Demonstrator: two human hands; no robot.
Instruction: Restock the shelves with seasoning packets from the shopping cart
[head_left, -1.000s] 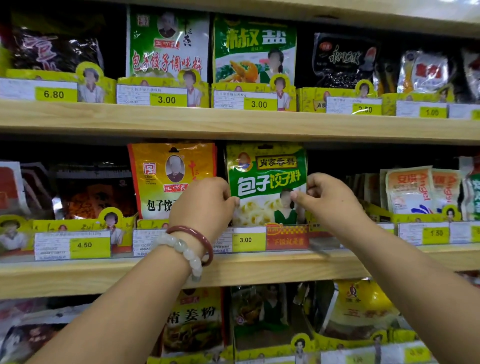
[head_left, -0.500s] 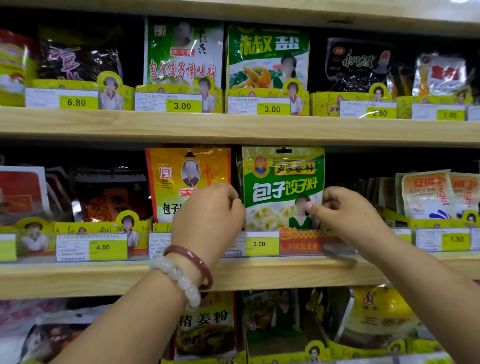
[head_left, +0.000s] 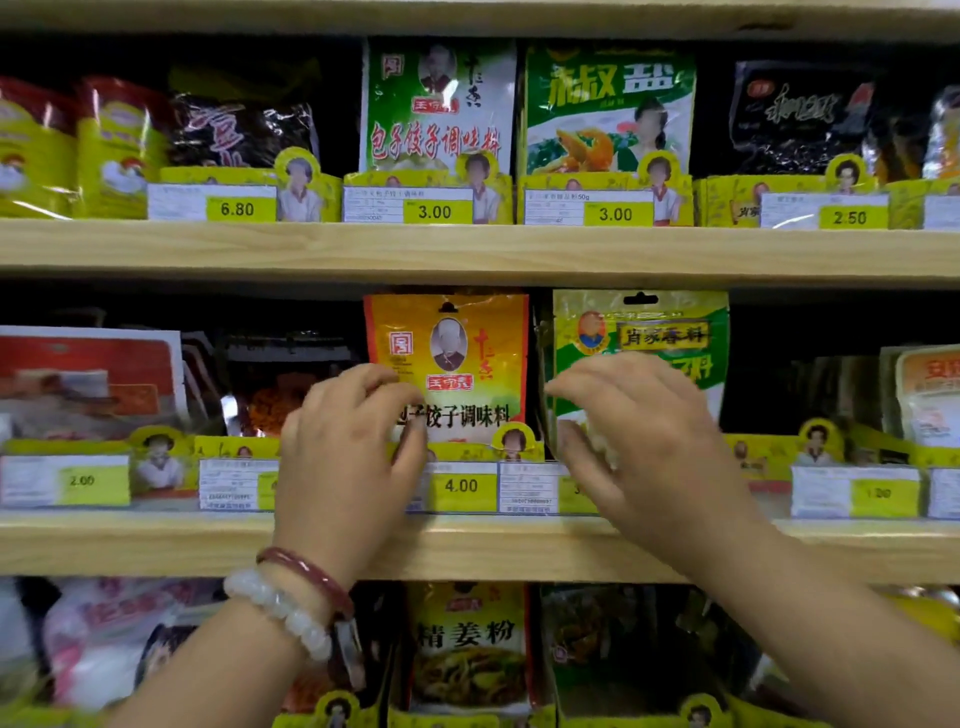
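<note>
An orange seasoning packet (head_left: 467, 353) stands upright on the middle shelf (head_left: 156, 545), with a green seasoning packet (head_left: 670, 322) right of it. My left hand (head_left: 348, 457), with two bracelets on its wrist, curls over the orange packet's lower left edge, thumb on the front. My right hand (head_left: 644, 447) covers the green packet's lower half. Its fingertips and thumb pinch that packet's left edge, by the gap between the two packets. The shopping cart is not in view.
Yellow price-tag holders (head_left: 462, 486) line the front of each shelf. The upper shelf (head_left: 467, 249) carries green, white and dark packets (head_left: 608, 109). More packets (head_left: 467, 649) stand on the shelf below. Red and dark bags (head_left: 88, 374) fill the middle shelf's left side.
Both hands have shifted left. The left hand went from the green packet's left edge to the orange packet. The right hand went from the green packet's right side to its left edge.
</note>
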